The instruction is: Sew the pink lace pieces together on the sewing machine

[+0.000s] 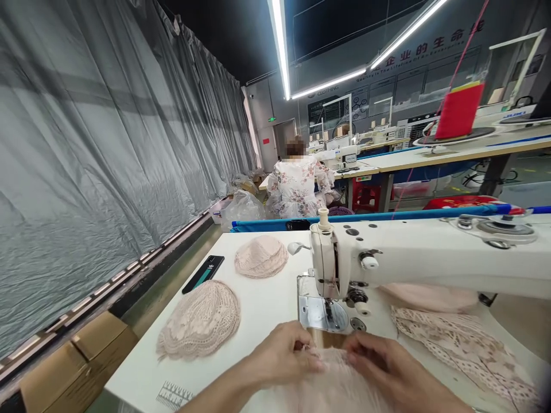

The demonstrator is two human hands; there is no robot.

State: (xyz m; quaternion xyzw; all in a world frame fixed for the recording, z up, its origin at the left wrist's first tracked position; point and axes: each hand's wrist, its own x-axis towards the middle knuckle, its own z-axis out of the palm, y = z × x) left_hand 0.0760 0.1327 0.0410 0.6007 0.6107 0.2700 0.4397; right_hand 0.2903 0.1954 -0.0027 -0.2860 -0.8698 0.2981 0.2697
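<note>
Both hands pinch the upper edge of a sheer pale pink fabric piece (331, 381) just in front of the sewing machine's needle area. My left hand (286, 355) grips its left side, thumb and fingers together. On the right side, my right hand (381, 361) holds it with bent fingers. The sewing machine (344, 258) stands beyond them, its presser foot (329, 312) above the metal plate (312, 312). The fabric's lower part is blurred and runs out of the picture's bottom edge.
Left on the table lie a stack of lace pieces (202, 321), a stack of plain pink pieces (261, 256) and a dark phone (204, 274). More lace fabric (460, 350) lies under the machine arm. A person in a floral top (299, 183) sits ahead. Cardboard boxes (77, 361) stand lower left.
</note>
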